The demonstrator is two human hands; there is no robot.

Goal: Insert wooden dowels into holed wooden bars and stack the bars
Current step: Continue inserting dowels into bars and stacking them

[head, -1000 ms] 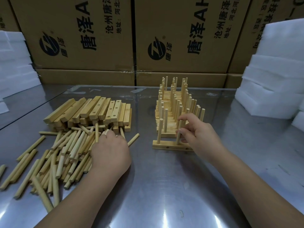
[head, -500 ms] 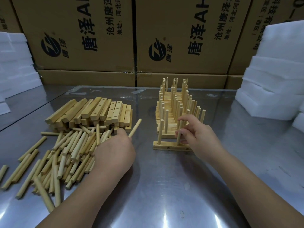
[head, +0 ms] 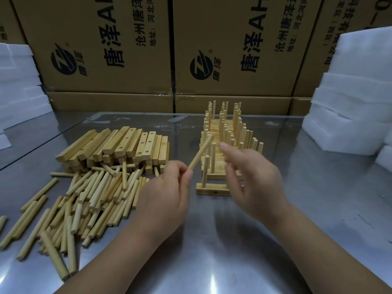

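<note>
My left hand (head: 164,195) pinches one wooden dowel (head: 200,152) by its lower end, tilted up to the right in front of the finished rows. My right hand (head: 252,172) hovers with spread, relaxed fingers just right of that dowel and holds nothing. Below both hands a holed wooden bar (head: 212,188) lies on the steel table with an upright dowel in its left hole; its right end is hidden by my right hand. Behind it stand rows of bars with upright dowels (head: 228,132). Loose dowels (head: 84,198) and a pile of bare holed bars (head: 118,145) lie at the left.
The steel table (head: 212,251) is backed by large printed cardboard boxes (head: 106,49). White foam blocks are stacked at the right (head: 347,102) and at the far left (head: 19,85). One stray dowel end (head: 2,220) lies at the left edge.
My left hand lifted a dowel out of the loose heap and carried it right toward the front bar. My right hand let go of the dowel in the bar and rose with fingers spread.
</note>
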